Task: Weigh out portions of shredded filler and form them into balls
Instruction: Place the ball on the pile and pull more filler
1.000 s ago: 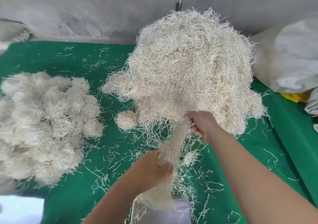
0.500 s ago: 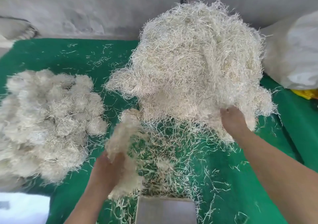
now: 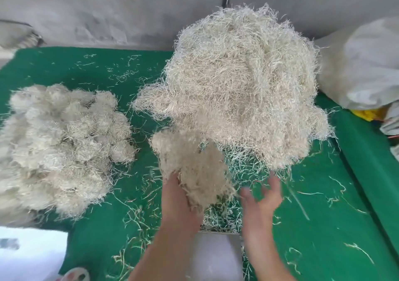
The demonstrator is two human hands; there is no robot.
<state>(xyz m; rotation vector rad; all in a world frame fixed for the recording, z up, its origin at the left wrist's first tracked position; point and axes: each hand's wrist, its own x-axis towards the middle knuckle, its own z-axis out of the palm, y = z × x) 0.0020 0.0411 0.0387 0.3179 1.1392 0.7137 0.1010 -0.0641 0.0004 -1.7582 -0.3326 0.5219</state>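
Head view, looking down on green felt table cover [image 3: 323, 226]. Left hand [image 3: 179, 203] holds a loose clump of shredded filler [image 3: 194, 168] from below, fingers curled up into the underside of it; clump sits just in front of the main filler heap [image 3: 244, 82] and above the metal scale pan [image 3: 216, 257] at bottom centre. Right hand [image 3: 261, 196] is beside the clump, apart from it, palm facing in, fingers spread and relaxed, holding nothing; motion blur on fingertips. Pile of finished filler balls [image 3: 62, 142] lies at left, well apart from the heap. Stray shreds scattered over the felt. White woven sack [image 3: 362, 69] at right edge, against grey wall [image 3: 108, 10].
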